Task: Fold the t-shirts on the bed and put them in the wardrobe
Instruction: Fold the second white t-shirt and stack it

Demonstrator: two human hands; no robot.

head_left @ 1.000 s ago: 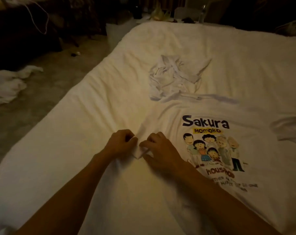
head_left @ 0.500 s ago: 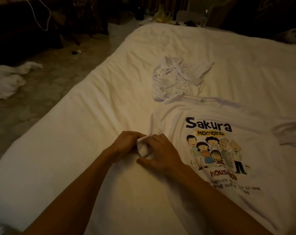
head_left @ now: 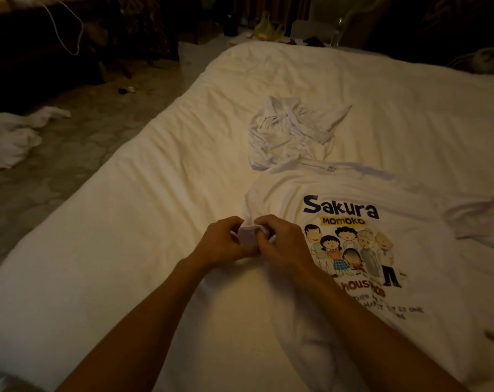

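So the white cotton t-shirt with the Sakura cartoon print [head_left: 353, 244] is lying flat on the white-sheeted bed [head_left: 141, 222], and the left hand [head_left: 220, 244] and right hand [head_left: 282, 247] are both pinching its bunched sleeve with curled fingers. Just beyond its collar, a crumpled white t-shirt [head_left: 291, 134] is sitting.

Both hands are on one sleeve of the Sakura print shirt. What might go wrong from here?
1. The left hand and right hand pinch only a small bit of sleeve on the white Sakura-print t-shirt; pulling from so narrow a grip may bunch the body instead of folding it flat.
2. The crumpled white garment lies against its collar; dragging the shirt could pull that along.
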